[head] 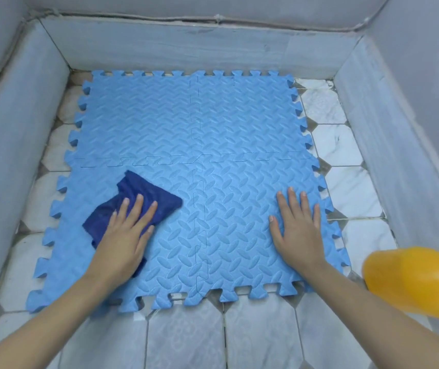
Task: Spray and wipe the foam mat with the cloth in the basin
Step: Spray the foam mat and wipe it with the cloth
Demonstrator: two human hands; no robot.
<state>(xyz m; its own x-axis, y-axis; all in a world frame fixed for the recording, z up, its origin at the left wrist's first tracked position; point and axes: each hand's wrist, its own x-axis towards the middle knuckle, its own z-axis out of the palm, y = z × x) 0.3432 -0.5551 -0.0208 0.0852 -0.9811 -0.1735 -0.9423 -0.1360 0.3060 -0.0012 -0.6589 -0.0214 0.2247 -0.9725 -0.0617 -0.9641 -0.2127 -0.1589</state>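
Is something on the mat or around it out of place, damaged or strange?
Nothing serious. The foam mat sits slightly askew on the tiled floor, and its centre joint has a small gap. The cloth is bunched under the left hand.

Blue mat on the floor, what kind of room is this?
Probably a tiled wash basin or shower floor: marble-look floor tiles, low stone walls all round, and the foam mat being wiped with a cloth.
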